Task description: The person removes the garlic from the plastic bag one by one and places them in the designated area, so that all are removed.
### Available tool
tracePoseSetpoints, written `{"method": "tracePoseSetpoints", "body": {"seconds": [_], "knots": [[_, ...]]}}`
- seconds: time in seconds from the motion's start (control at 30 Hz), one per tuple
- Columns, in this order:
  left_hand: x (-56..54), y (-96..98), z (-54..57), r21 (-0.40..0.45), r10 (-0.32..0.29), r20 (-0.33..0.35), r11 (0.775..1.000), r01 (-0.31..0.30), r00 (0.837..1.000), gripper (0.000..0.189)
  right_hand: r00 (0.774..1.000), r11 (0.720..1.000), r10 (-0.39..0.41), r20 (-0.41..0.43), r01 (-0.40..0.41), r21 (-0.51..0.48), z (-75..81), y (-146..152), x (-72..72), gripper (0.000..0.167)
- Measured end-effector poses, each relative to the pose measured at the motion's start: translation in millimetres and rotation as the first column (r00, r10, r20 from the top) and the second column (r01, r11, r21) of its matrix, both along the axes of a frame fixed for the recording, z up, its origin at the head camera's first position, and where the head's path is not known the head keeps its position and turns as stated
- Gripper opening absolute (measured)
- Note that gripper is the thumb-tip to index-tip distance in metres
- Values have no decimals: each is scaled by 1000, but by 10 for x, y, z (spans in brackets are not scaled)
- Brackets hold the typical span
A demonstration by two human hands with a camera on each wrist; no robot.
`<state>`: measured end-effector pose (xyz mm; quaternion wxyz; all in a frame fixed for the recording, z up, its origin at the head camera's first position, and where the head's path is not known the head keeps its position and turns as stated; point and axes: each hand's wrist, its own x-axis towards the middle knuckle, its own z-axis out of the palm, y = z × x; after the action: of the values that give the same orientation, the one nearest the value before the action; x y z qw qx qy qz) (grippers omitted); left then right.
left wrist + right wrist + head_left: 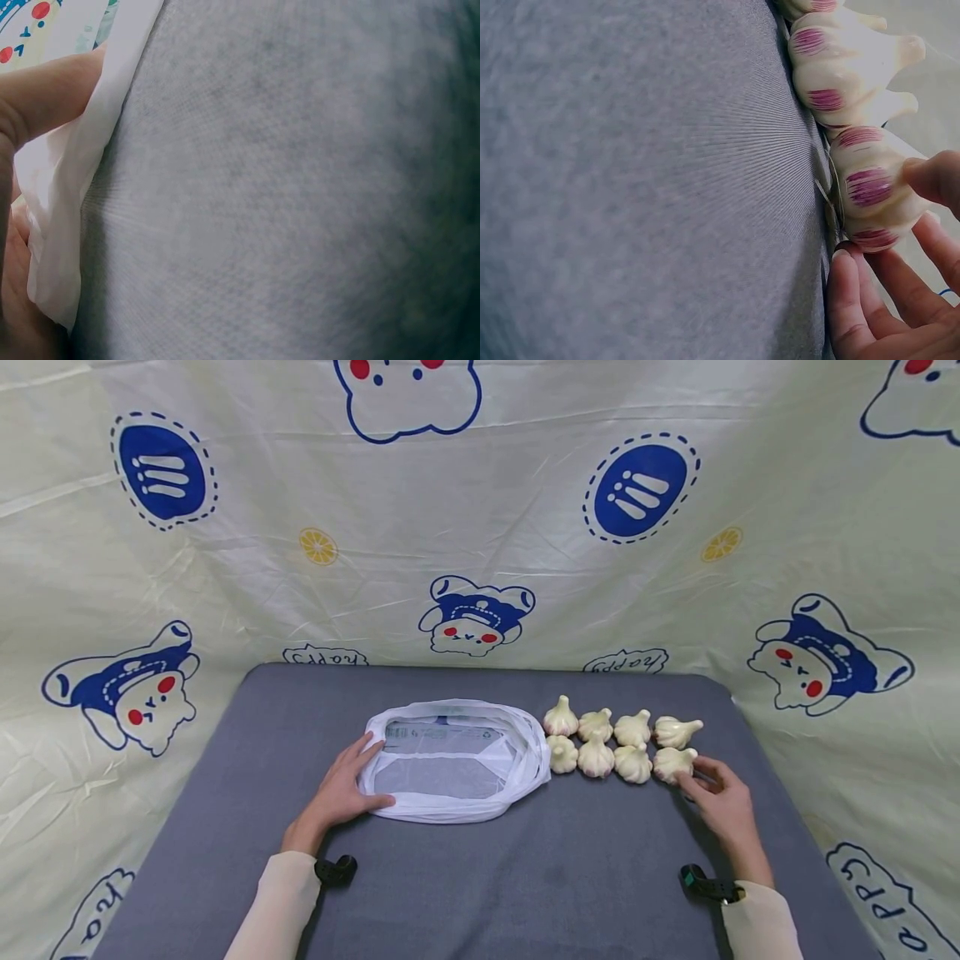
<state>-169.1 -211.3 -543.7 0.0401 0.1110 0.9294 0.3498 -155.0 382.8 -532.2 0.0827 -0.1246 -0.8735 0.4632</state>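
Observation:
A white plastic bag (457, 810) lies on the table with its mouth spread into a wide oval. My left hand (347, 785) holds the bag's left rim, thumb at the near side and fingers at the far side. Up close in the left wrist view, the thumb (56, 94) lies against the white plastic (105, 112). My right hand (723, 802) grips the garlic bulb (670, 766) at the right end of the near row. In the right wrist view, thumb and fingers are around that purple-streaked bulb (870, 187), which sits low at the cloth.
More garlic bulbs (632, 727) stand in two rows just right of the bag, the leftmost ones close to its rim. Grey cloth (510, 885) covers the table. A printed pale sheet (525, 510) hangs behind and at the sides.

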Motion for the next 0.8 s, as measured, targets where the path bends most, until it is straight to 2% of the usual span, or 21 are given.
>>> {"method": "tracePoseSetpoints", "body": {"seconds": [0.5,0.8], "knots": [[-4,-9,5,5,-2,24,1000,1,1000,98,998,998,17,55,-20,64,56,-21,-52,64],[1,-5,68,80,-29,27,996,27,999,97,999,998,30,38,-32,60,66,-8,-61,61]]}}
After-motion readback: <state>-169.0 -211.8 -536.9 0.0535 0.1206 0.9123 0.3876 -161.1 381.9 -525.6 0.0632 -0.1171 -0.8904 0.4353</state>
